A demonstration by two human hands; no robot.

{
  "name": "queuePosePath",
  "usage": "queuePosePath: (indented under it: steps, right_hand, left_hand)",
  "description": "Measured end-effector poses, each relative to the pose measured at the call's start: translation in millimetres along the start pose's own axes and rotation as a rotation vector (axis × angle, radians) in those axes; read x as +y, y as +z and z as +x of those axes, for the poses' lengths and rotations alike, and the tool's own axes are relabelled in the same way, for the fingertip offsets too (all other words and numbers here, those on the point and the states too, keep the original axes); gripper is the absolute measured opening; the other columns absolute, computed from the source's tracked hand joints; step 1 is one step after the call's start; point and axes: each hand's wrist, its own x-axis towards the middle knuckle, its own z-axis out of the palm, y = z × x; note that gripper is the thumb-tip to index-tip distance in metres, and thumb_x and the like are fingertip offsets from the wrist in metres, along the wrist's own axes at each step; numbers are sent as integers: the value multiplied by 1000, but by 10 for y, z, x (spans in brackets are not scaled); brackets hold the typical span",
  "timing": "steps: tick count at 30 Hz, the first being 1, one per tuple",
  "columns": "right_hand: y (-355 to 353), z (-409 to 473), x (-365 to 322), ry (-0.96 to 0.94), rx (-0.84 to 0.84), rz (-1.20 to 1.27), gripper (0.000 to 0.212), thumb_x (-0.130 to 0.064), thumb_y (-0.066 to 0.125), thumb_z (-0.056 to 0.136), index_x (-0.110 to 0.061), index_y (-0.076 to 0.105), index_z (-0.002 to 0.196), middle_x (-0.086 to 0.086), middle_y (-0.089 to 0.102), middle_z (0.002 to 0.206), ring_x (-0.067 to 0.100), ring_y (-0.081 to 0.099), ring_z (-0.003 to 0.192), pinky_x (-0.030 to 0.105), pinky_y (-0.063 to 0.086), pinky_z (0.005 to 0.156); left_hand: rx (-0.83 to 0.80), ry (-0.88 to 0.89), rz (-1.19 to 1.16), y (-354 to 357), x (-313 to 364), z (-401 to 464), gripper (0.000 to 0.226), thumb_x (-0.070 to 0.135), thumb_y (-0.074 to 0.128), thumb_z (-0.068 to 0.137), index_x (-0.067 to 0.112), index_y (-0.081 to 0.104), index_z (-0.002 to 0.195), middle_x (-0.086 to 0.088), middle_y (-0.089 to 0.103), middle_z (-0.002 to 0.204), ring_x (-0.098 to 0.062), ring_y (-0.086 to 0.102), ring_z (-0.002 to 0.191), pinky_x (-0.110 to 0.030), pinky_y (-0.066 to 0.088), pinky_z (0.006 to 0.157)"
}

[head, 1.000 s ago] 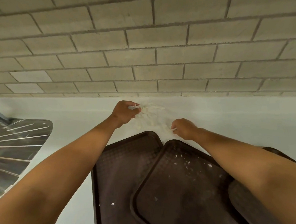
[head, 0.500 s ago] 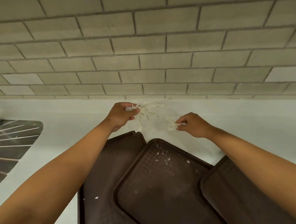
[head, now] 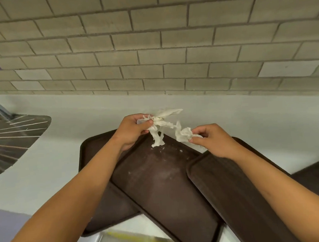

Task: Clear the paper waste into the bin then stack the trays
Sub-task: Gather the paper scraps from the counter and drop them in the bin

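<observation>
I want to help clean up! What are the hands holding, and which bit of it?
Crumpled white paper. The left hand grips one bunch at its left end, strips dangling; the right hand pinches a smaller wad by its right edge.

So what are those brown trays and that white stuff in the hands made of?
Trays: probably moulded plastic, matte brown with a fine textured grid. White stuff: thin tissue paper, going by its crumpled, torn, wispy shreds.

Single head-worn wide-angle view; looked forward and steeply down, close over the white counter (head: pixel 68 164). Tiled wall (head: pixel 150 46) filled upper frame; forearms entered from the lower corners.
</observation>
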Motion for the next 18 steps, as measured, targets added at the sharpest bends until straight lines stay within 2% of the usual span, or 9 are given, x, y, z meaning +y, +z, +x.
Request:
queuePosePath:
  steps: [3,6,9,12,18]
  right_hand:
    - [-67,-280,11,1,21,79,17,-23,74,92,-24,78,108,-14,77,96,1,70,87,15,48,78]
    - [-118,-575,17,-3,44,133,14,-22,73,92,-24,78,105,-10,78,95,7,71,86,21,50,79]
    - [-119,-894,60,0,83,188,14,-21,72,92,-25,78,105,-10,78,95,7,72,85,20,52,75]
    - [-59,-1230,141,13,108,224,15,-23,72,92,-25,77,106,-8,78,95,11,73,89,22,53,76]
    - [95,-1902,301,64,168,303,13,-20,73,91,-27,79,100,0,78,98,23,74,95,44,57,93]
  left_hand:
    - [2,2,-43,137,-14,-300,13,7,68,92,11,75,102,-1,72,91,-8,67,83,-19,54,72]
    - [2,17,-77,264,-42,-588,12,5,67,93,13,74,98,5,73,83,-7,67,78,-18,54,70]
    - [-11,26,-82,369,-97,-849,13,5,67,92,14,74,98,1,73,87,-9,67,81,-20,54,70]
    - [-25,17,-115,471,-181,-1110,14,6,67,92,16,75,98,-3,72,94,-14,66,87,-25,54,77]
    - [-52,-1,-158,774,-331,-1695,16,7,67,91,13,75,103,-13,73,106,-22,67,98,-35,54,88]
